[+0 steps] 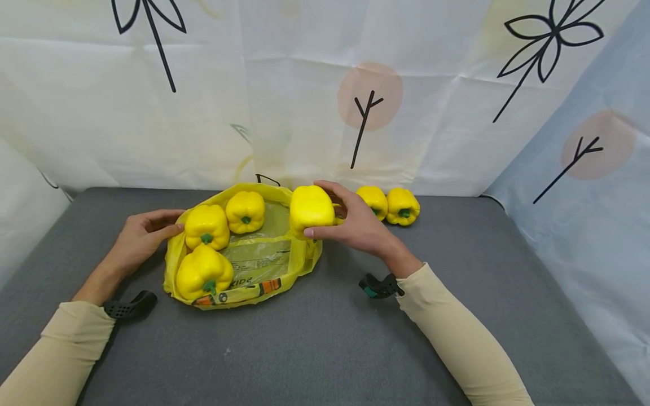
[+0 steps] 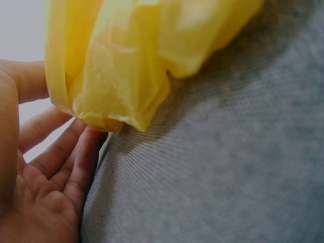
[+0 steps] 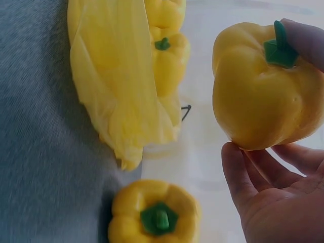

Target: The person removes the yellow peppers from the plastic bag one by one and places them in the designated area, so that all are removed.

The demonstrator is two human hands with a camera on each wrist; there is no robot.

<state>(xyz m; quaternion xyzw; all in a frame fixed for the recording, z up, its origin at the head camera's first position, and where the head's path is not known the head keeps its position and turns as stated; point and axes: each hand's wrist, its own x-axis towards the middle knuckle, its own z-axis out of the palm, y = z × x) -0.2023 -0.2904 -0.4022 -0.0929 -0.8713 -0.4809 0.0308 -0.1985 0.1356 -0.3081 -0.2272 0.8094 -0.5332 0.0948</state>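
Observation:
A yellow plastic bag (image 1: pixel 299 265) lies spread on the table with its mouth facing up. Inside its left part are three yellow bell peppers: a front one (image 1: pixel 203 273), a middle one (image 1: pixel 207 225) and a back one (image 1: pixel 246 211). My left hand (image 1: pixel 139 239) holds the bag's left edge, thumb and fingers at the yellow plastic (image 2: pixel 116 66). Over the bag's right rim, my right hand (image 1: pixel 358 223) grips another yellow bell pepper (image 3: pixel 263 86) between thumb and fingers. In the right wrist view its green stem is up by the thumb.
Two yellow bell peppers (image 1: pixel 403 206) sit side by side at the table's back, right of the bag. One more pepper (image 3: pixel 154 215) stands beside the bag, mostly hidden behind my right hand in the head view. A patterned white cloth (image 1: pixel 289 113) hangs behind the grey table (image 1: pixel 325 349).

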